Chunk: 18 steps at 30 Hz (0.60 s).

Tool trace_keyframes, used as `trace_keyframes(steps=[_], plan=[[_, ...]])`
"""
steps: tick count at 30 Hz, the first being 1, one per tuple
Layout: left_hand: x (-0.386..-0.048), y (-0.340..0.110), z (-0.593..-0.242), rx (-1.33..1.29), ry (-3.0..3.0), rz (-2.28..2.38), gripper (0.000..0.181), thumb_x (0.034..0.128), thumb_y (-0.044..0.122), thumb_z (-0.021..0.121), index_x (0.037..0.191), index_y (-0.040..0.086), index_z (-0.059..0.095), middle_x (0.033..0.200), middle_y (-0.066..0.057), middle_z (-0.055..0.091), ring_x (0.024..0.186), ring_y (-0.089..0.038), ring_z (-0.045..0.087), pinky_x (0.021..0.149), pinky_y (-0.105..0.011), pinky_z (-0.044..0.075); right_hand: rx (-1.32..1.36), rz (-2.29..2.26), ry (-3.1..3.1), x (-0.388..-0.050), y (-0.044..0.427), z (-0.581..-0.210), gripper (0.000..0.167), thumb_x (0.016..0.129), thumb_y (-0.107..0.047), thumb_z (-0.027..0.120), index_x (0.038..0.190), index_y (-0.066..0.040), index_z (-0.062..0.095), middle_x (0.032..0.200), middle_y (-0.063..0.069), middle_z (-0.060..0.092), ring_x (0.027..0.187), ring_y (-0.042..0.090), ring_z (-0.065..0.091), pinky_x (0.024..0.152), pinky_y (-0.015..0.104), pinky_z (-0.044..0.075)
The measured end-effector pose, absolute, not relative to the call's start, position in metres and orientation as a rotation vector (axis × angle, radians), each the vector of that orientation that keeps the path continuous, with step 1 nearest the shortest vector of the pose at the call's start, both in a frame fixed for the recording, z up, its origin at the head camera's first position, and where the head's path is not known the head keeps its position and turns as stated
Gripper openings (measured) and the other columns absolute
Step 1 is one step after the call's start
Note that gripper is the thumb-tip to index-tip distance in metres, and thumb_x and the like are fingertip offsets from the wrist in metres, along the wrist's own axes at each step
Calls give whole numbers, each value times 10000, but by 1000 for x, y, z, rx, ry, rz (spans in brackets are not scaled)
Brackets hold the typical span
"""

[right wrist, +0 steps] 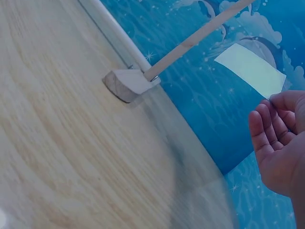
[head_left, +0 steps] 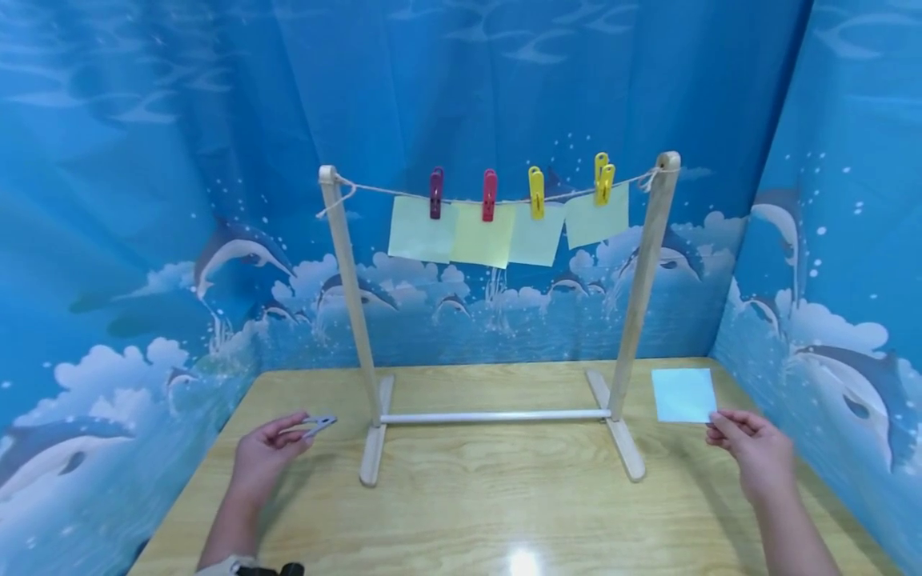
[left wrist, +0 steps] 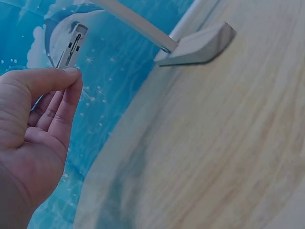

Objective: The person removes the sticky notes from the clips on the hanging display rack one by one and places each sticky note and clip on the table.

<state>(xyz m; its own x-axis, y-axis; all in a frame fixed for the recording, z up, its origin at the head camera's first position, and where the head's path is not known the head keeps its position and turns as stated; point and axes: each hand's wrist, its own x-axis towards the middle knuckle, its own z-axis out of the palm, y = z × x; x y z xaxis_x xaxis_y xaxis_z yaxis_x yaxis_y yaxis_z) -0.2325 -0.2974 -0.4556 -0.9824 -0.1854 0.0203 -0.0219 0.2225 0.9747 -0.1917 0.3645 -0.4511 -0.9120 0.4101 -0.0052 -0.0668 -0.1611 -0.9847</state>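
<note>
My left hand pinches a grey clothespin by its handle end, left of the wooden rack. In the left wrist view the clothespin sticks up beyond the thumb and index finger. On the far side, my right hand holds a pale blue square of paper by its lower right corner; the right wrist view shows this paper between thumb and fingertips. Between the hands, a string carries several paper squares, held by a purple clothespin, a red clothespin and yellow clothespins.
The rack's left post and right post stand on wooden feet, joined low down by a white bar. Wood-grain table lies beneath. A blue dolphin-print curtain closes off the back and sides.
</note>
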Motion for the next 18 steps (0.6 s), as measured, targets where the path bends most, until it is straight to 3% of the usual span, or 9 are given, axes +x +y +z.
trace_keyframes(steps=[5, 12, 15, 18], plan=[[-236, -300, -468, 225, -2378, -1864, 546, 813, 8, 759, 1308, -55, 537, 1214, -167, 647, 870, -27, 666, 796, -228, 560, -346, 2122, -1853, -194, 366, -461, 78, 887, -76, 721, 848, -144, 716, 767, -11, 705, 683, 96, 680, 651, 247, 587], [-239, -305, -481, 346, -2402, -1861, 548, 815, 6, 758, 1317, -34, 542, 1094, -108, 698, 827, -7, 661, 781, -223, 562, -320, 2020, -2023, -198, 374, -475, 57, 914, -96, 693, 883, -142, 705, 777, -11, 712, 694, 108, 689, 654, 247, 585], [-241, -306, -484, 366, -2414, -1836, 540, 811, 12, 761, 1309, -24, 554, 1057, -99, 709, 813, -2, 658, 768, -212, 561, -295, 1937, -2113, -200, 375, -480, 28, 935, -83, 662, 940, -76, 688, 786, -26, 710, 710, 115, 692, 662, 247, 585], [-242, -305, -487, 368, -2408, -1836, 533, 806, 0, 759, 1298, -30, 558, 1041, -101, 714, 805, -5, 659, 760, -202, 558, -279, 1861, -2180, -201, 375, -483, 108, 946, -59, 634, 1003, 33, 647, 795, -30, 705, 717, 119, 692, 664, 246, 584]])
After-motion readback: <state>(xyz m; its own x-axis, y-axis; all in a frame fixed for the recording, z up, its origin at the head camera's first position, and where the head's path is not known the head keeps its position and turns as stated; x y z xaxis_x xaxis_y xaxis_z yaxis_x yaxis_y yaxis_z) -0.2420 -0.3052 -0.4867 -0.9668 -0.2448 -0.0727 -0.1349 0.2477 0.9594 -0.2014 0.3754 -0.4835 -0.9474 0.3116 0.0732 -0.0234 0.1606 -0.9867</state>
